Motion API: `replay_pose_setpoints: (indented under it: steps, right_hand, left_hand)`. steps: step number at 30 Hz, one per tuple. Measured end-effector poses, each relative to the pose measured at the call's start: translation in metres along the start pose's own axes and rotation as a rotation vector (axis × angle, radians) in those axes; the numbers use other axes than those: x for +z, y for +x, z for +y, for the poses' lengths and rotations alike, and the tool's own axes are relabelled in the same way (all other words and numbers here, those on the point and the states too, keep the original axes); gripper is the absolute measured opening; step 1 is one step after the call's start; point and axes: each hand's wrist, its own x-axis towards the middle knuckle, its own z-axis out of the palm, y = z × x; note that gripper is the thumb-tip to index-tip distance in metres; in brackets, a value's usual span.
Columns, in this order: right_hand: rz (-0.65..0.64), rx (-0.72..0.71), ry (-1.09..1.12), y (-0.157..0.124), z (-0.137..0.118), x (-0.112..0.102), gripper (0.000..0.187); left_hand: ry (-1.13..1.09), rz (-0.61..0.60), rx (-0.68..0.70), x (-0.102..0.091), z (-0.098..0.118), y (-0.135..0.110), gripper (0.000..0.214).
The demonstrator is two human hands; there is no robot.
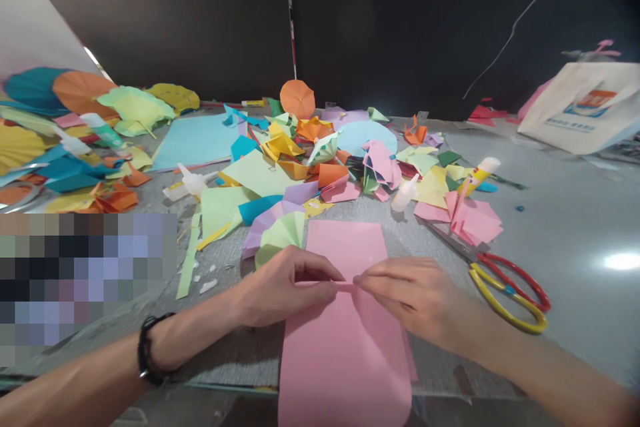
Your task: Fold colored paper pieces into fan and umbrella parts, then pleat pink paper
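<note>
A long pink paper strip [345,353] lies on the table in front of me and reaches past the near edge. Across its middle runs a narrow raised fold, pinched by both hands. My left hand [295,283], with a black bracelet at the wrist, closes thumb and fingertips on the fold's left part. From the other side my right hand [413,293] presses its fingertips together on the same fold. Part of another pink sheet shows under the strip's right edge. Scissors [507,290] with red and yellow handles rest beyond my right hand. A pleated green paper fan [283,237] is near my left hand.
Folded and cut coloured papers [320,160] are heaped across the table's middle. Glue bottles [406,193] and a yellow glue stick [483,173] stand or lean among them. A light blue sheet [190,140] lies at the back left. A white bag [580,107] stands far right.
</note>
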Motion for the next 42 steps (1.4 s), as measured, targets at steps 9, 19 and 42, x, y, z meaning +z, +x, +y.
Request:
replay_pose_setpoints:
  steps: [9, 19, 42]
  right_hand:
    - [0.009, 0.103, 0.060, -0.001, 0.004, 0.000, 0.016]
    - [0.010, -0.011, -0.045, 0.000, 0.001, -0.002, 0.021]
    - [-0.018, -0.104, -0.155, -0.007, 0.007, -0.007, 0.026]
  left_hand:
    - [0.022, 0.020, 0.009, -0.001, 0.000, -0.001, 0.023]
    - [-0.058, -0.067, -0.002, 0.001, -0.007, -0.001, 0.028]
    - [0.006, -0.098, -0.009, -0.001, 0.001, -0.003, 0.023]
